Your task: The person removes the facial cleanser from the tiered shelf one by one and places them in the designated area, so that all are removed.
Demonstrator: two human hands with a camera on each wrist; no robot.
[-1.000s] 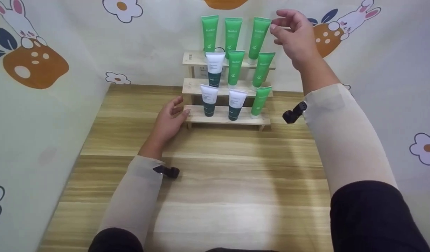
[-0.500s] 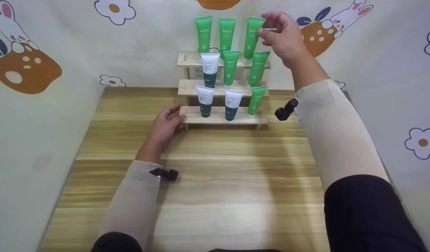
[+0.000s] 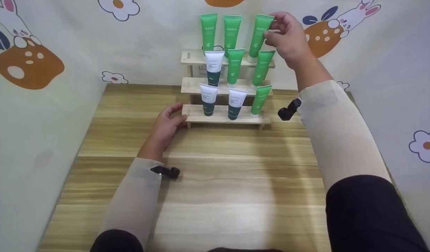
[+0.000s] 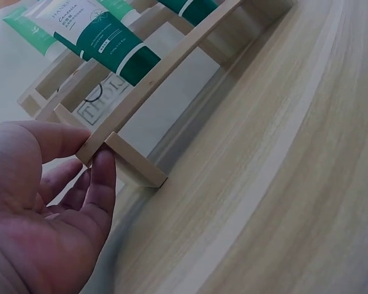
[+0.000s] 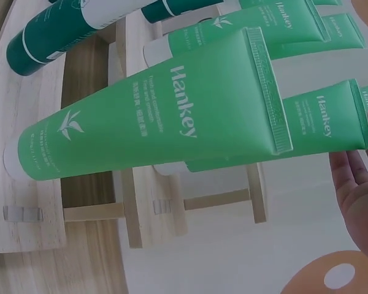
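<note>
A three-tier wooden display rack (image 3: 193,111) carries upright squeeze tubes on every step. My right hand (image 3: 288,42) pinches the upper edge of the green tube (image 3: 259,35) at the right of the top tier, thumb in front and fingers behind. In the right wrist view only part of this hand (image 5: 360,202) shows, behind nearer green tubes. My left hand (image 3: 166,126) grips the left end of the lowest tier. The left wrist view shows its thumb (image 4: 61,138) over the board and a finger under it, by the rack's leg (image 4: 138,162).
Two more green tubes (image 3: 208,33) share the top tier. White-and-dark-green tubes (image 3: 215,66) and green tubes (image 3: 236,66) stand on the lower tiers. Behind the rack hangs a cloth (image 3: 148,45) printed with rabbits and flowers. Wood-grain tabletop (image 3: 215,168) extends in front.
My right hand has come leftward from beside the top right green tube to pinch it. My left hand has settled lower around the end of the bottom tier.
</note>
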